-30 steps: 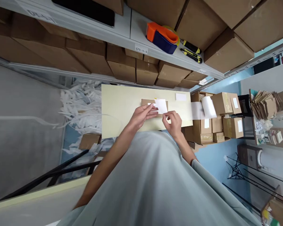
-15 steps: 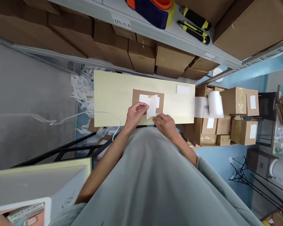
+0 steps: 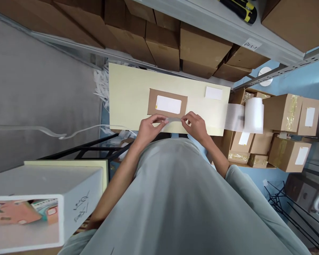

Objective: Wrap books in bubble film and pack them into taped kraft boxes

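A flat brown cardboard mailer lies on the pale yellow tabletop. Its upper face carries a white label with a small yellow mark at the left end. Just in front of the mailer, a thin pale strip is stretched between my hands; whether it is paper or film I cannot tell. My left hand pinches its left end between thumb and fingers. The other end sits in the pinch of my right hand.
Another white slip lies on the tabletop's right part. Beyond the right edge are a roll of translucent wrap and stacked cartons. A shelf of boxes runs along the back. A white bin stands at lower left, below a white cable.
The loose white paper over the mailer is gone from there, and the label now shows whole. My hands hold a narrow strip nearer my body. The camera view has shifted.
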A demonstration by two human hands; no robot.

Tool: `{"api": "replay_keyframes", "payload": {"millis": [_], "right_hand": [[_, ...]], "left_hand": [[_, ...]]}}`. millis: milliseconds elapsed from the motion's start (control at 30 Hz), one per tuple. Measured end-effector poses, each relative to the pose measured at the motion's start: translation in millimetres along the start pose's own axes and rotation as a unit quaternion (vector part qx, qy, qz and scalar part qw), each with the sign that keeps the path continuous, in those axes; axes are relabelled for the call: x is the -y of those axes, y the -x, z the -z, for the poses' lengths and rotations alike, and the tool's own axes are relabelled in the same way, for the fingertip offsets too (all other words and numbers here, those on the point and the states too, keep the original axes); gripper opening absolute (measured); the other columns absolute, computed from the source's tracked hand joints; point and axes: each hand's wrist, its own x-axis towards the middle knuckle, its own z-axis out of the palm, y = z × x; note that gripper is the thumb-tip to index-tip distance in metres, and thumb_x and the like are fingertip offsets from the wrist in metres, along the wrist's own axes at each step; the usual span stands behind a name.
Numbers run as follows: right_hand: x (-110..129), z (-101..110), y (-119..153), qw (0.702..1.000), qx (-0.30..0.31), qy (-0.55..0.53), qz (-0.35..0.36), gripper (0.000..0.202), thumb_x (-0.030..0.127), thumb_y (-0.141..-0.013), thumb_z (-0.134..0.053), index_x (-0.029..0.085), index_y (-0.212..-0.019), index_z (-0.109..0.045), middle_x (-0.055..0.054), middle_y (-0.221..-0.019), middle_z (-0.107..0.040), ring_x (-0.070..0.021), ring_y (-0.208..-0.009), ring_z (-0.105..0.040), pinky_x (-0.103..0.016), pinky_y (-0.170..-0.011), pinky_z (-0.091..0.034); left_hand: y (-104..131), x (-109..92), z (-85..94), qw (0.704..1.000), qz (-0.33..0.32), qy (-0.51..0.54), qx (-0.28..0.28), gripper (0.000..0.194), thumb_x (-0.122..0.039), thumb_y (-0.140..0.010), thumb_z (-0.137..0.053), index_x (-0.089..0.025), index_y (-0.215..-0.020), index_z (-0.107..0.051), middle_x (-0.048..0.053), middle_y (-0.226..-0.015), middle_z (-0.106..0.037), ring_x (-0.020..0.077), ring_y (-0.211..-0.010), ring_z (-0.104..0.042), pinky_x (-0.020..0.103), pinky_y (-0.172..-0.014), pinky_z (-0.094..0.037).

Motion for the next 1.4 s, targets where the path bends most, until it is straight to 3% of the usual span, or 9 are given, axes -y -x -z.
{"api": "replay_keyframes", "payload": {"millis": [100,200,333,500,667,800,967,1167,1400], "right_hand": [[0.9,7.3,0.5,0.998,-0.03,-0.025,-0.055,0.02,0.03,-0.108,-0.063,0.023,-0.092,-0.073,-0.002,-0.095,-0.072,-0.0154,-0.072,-0.062,-0.031,-0.077,-0.051],[3.1,16.2,-2.2,0.984,-0.109,-0.052,-0.131,0.023,0.035,-0.106,-0.064,0.023,-0.088,-0.071,-0.002,-0.091,-0.07,-0.0149,-0.067,-0.057,-0.032,-0.073,-0.051],[21.0,20.6,-1.1,0.972,-0.121,-0.122,-0.159,0.027,0.043,-0.104,-0.067,0.024,-0.087,-0.073,-0.001,-0.087,-0.068,-0.0145,-0.066,-0.054,-0.032,-0.073,-0.053],[52.9,15.4,7.8,0.962,-0.04,-0.228,-0.142,0.028,0.048,-0.1,-0.073,0.025,-0.084,-0.074,0.0,-0.087,-0.069,-0.0142,-0.068,-0.056,-0.032,-0.073,-0.054],[61.5,8.0,11.6,0.952,-0.015,-0.271,-0.14,0.03,0.052,-0.095,-0.077,0.025,-0.082,-0.075,0.0,-0.086,-0.069,-0.0138,-0.069,-0.055,-0.032,-0.071,-0.052],[46.2,-6.0,9.8,0.941,-0.032,-0.282,-0.185,0.031,0.054,-0.092,-0.079,0.024,-0.084,-0.078,0.0,-0.083,-0.07,-0.0138,-0.068,-0.055,-0.032,-0.071,-0.052],[1.1,-42.0,-5.7,0.917,-0.079,-0.289,-0.262,0.043,0.065,-0.088,-0.08,0.022,-0.088,-0.078,0.002,-0.068,-0.064,-0.0159,-0.065,-0.057,-0.032,-0.068,-0.053],[-50.5,-83.2,-36.8,0.913,-0.141,-0.281,-0.259,0.05,0.071,-0.087,-0.079,0.021,-0.09,-0.078,-0.009,-0.104,-0.078,-0.0219,-0.093,-0.071,-0.037,-0.093,-0.06],[-70.0,-105.7,-41.1,0.911,-0.171,-0.237,-0.292,0.039,0.06,-0.091,-0.08,0.021,-0.09,-0.082,-0.007,-0.102,-0.074,-0.02,-0.091,-0.068,-0.038,-0.1,-0.059]], "left_hand": [[-6.2,21.0,5.4,0.993,-0.012,0.016,-0.113,0.054,-0.048,-0.086,-0.087,-0.024,-0.132,-0.073,0.012,-0.137,-0.077,0.0252,-0.114,-0.078,0.04,-0.101,-0.065],[-12.0,39.4,6.8,0.984,0.007,0.05,-0.173,0.056,-0.043,-0.087,-0.086,-0.023,-0.137,-0.071,0.013,-0.136,-0.077,0.0238,-0.112,-0.078,0.038,-0.098,-0.066],[-15.2,46.2,-3.7,0.987,0.039,0.092,-0.125,0.043,-0.049,-0.09,-0.082,-0.019,-0.121,-0.079,0.011,-0.113,-0.082,0.0254,-0.106,-0.079,0.039,-0.096,-0.066],[-19.1,44.4,-14.9,0.985,0.068,0.135,-0.078,0.058,-0.066,-0.088,-0.08,-0.018,-0.121,-0.08,0.012,-0.109,-0.082,0.0248,-0.094,-0.079,0.038,-0.084,-0.066],[-21.1,51.3,-8.6,0.982,0.097,0.155,-0.053,0.059,-0.071,-0.08,-0.084,-0.018,-0.106,-0.081,0.011,-0.098,-0.082,0.0246,-0.09,-0.078,0.036,-0.08,-0.063],[-21.7,57.7,1.0,0.984,0.1,0.145,-0.033,0.05,-0.066,-0.081,-0.086,-0.018,-0.097,-0.08,0.009,-0.087,-0.079,0.0235,-0.084,-0.076,0.037,-0.082,-0.063],[-40.1,69.2,15.2,0.996,0.024,0.044,-0.067,0.031,-0.05,-0.09,-0.078,-0.02,-0.096,-0.08,0.007,-0.095,-0.08,0.022,-0.09,-0.073,0.036,-0.088,-0.061],[-90.8,90.5,23.5,0.993,-0.055,-0.061,-0.084,0.019,-0.04,-0.092,-0.074,-0.022,-0.095,-0.08,0.01,-0.107,-0.079,0.0269,-0.109,-0.07,0.038,-0.092,-0.058],[-118.9,110.9,16.0,0.991,-0.064,-0.096,-0.062,0.014,-0.036,-0.091,-0.075,-0.023,-0.088,-0.08,0.008,-0.099,-0.075,0.0285,-0.105,-0.068,0.047,-0.109,-0.05]]}}
